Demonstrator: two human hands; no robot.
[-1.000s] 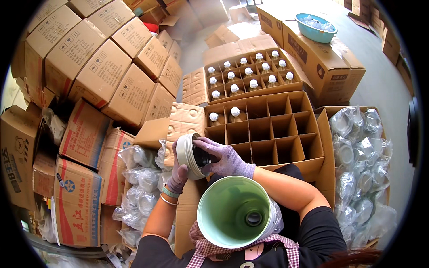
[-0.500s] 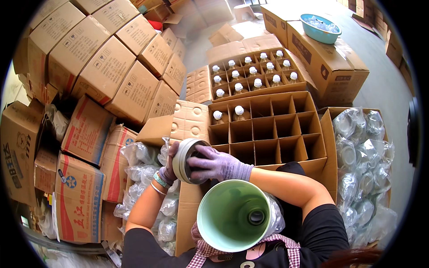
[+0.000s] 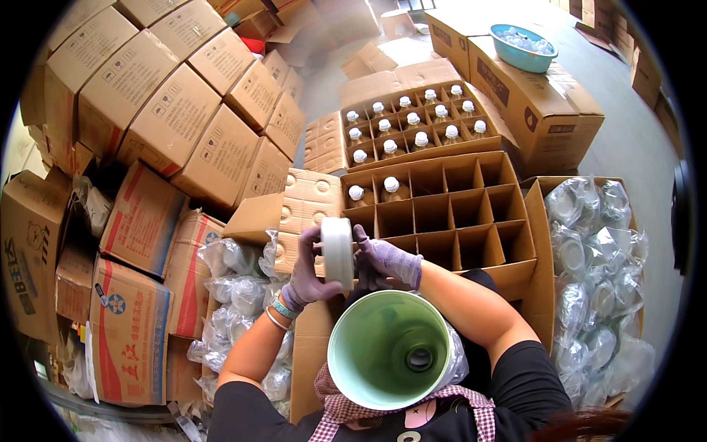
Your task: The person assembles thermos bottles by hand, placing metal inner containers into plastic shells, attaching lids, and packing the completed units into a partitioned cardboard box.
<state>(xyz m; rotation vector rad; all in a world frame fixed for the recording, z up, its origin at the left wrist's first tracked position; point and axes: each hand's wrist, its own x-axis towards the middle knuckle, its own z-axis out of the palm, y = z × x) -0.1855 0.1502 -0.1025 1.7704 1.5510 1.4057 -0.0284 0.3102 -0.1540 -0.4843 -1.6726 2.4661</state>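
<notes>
My left hand [image 3: 308, 267] and right hand [image 3: 383, 259], both gloved, gripped a round white lid [image 3: 337, 252] from either side, held on edge above the green funnel [image 3: 390, 352], near the divided carton [image 3: 449, 214].

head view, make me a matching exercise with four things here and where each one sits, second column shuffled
Things:
1. white round jar
2. green funnel
3. blue basin
4. divided carton

Places:
A. on top of a closed box at the upper right
B. ahead of the hands, with two capped bottles in its far left cells
C. between the left hand and right hand
D. close under the camera, in front of the person's chest

Pairs: 1-C, 2-D, 3-A, 4-B
</notes>
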